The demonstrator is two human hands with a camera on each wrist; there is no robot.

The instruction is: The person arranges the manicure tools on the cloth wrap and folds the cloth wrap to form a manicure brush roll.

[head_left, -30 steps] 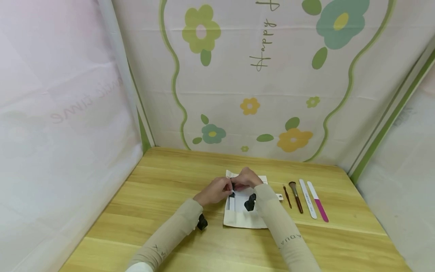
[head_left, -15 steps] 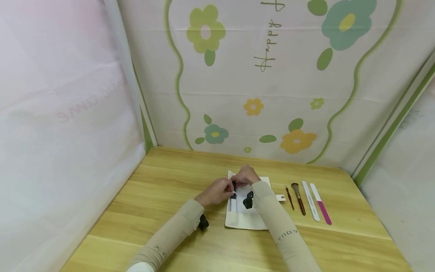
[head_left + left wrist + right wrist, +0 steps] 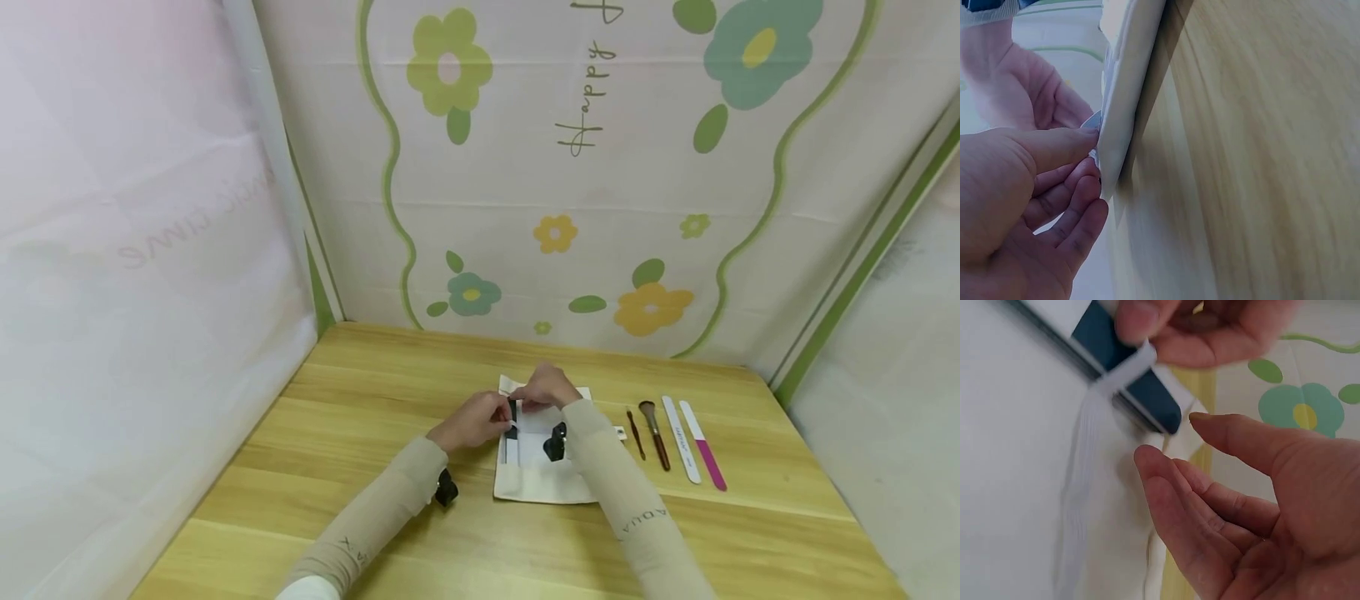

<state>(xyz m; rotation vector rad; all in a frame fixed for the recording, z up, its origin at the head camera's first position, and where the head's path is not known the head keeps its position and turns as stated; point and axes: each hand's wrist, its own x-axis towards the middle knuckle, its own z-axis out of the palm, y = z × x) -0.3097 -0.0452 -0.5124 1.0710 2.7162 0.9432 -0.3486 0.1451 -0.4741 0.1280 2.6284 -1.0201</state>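
An unfolded cream fabric pouch (image 3: 540,492) lies on the table under both hands. Along its left side lies a nail file (image 3: 1159,400), dark blue at the far end and white toward the near end, passing under a white elastic band (image 3: 1124,374). My left hand (image 3: 474,422) pinches the band between thumb and fingers, lifting it over the file's dark part. My right hand (image 3: 549,389) reaches over the pouch's far end, thumb and fingers spread around the file's rounded tip with a gap between. The right forearm hides part of the pouch.
Right of the pouch lie a slim brown tool (image 3: 635,433), a brush (image 3: 655,436), a white nail file (image 3: 681,439) and a white-and-magenta nail file (image 3: 703,446). A snap strap (image 3: 621,433) sticks out from the pouch. Printed curtains (image 3: 480,183) enclose the wooden table (image 3: 375,392).
My right fingers have come away from the file, leaving more of its dark end in sight. The left hand stays at the band. The head view shifts slightly.
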